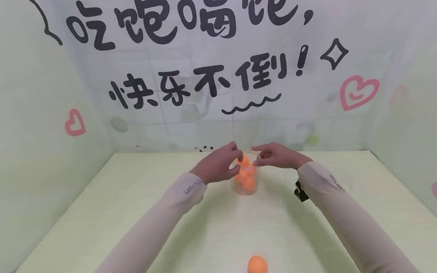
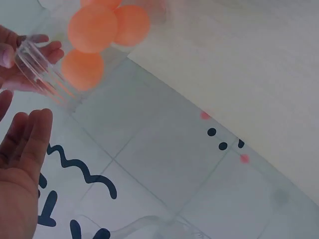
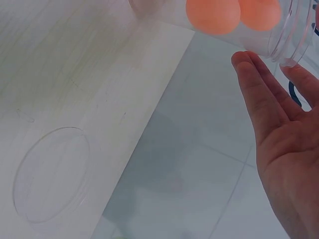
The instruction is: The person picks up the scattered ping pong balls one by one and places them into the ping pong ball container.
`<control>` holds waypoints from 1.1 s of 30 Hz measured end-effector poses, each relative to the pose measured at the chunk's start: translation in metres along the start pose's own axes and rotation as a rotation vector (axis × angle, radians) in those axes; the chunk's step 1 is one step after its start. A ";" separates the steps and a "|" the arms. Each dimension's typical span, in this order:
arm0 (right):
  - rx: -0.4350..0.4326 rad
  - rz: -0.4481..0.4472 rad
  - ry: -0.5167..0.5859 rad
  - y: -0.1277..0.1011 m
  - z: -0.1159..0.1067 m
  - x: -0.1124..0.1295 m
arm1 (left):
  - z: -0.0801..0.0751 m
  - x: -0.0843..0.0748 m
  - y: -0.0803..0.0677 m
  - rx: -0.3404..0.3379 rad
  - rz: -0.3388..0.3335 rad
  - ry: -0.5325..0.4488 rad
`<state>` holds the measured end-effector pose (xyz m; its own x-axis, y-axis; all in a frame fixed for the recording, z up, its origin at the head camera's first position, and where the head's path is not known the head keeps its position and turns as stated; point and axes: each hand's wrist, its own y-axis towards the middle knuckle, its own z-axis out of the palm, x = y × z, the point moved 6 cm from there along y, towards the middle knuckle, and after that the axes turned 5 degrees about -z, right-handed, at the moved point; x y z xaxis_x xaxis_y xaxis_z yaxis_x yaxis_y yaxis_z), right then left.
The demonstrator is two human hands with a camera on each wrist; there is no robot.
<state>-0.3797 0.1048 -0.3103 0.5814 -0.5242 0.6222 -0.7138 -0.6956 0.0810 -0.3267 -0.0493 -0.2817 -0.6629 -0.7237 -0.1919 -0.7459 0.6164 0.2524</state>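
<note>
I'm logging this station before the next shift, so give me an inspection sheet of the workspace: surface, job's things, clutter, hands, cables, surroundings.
Surface: pale table, light wood grain.
Job's things: clear jar upright, orange balls inside; one loose ball on the table, near edge.
Clutter: a clear round lid lies flat on the table.
Hands: left hand holds a ball at the jar's mouth; right hand pinches the jar's rim. Both arms in beige sleeves.
Cables: nothing seen; a small black item at the right wrist, too small to tell.
Surroundings: backdrop with black lettering, pink hearts and dots on three sides.
</note>
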 end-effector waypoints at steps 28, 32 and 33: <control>-0.002 0.004 0.002 -0.003 0.000 0.002 | 0.048 -0.033 -0.070 0.083 0.165 0.007; -0.001 0.006 -0.009 -0.002 -0.001 0.001 | 0.056 -0.044 -0.080 0.137 0.186 -0.030; -0.002 0.009 -0.015 -0.001 -0.001 0.001 | 0.058 -0.047 -0.083 0.148 0.191 -0.026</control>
<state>-0.3789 0.1054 -0.3086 0.5803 -0.5379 0.6115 -0.7203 -0.6894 0.0771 -0.2375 -0.0481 -0.3486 -0.7928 -0.5825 -0.1790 -0.6069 0.7814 0.1450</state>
